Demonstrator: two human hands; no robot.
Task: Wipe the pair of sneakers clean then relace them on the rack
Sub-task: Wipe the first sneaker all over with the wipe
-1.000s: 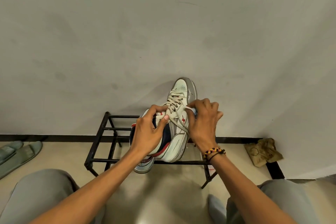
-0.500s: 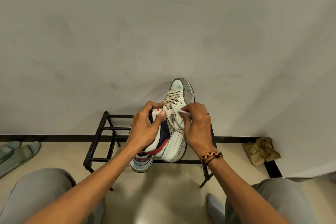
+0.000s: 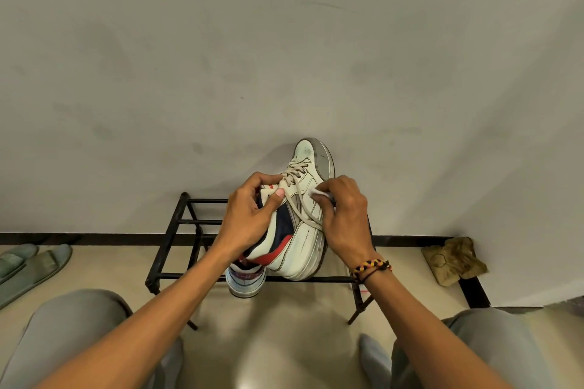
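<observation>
A white high-top sneaker (image 3: pixel 305 243) with navy and red trim stands tilted on the black metal rack (image 3: pixel 172 241), its toe pointing up against the wall. My left hand (image 3: pixel 249 218) grips its tongue and collar, thumb on the upper. My right hand (image 3: pixel 346 218) pinches a small white wipe (image 3: pixel 317 192) against the sneaker's right side, by the loose lace. The second sneaker (image 3: pixel 246 281) lies below the first, only its heel showing at the rack's front bar.
Grey slippers (image 3: pixel 30 265) lie on the floor at the left. A crumpled brown cloth (image 3: pixel 453 259) sits by the wall at the right. My knees in grey trousers frame the bottom of the view. The wall stands right behind the rack.
My right hand has shifted slightly right and down along the sneaker's side with the wipe. My left hand keeps its grip on the tongue.
</observation>
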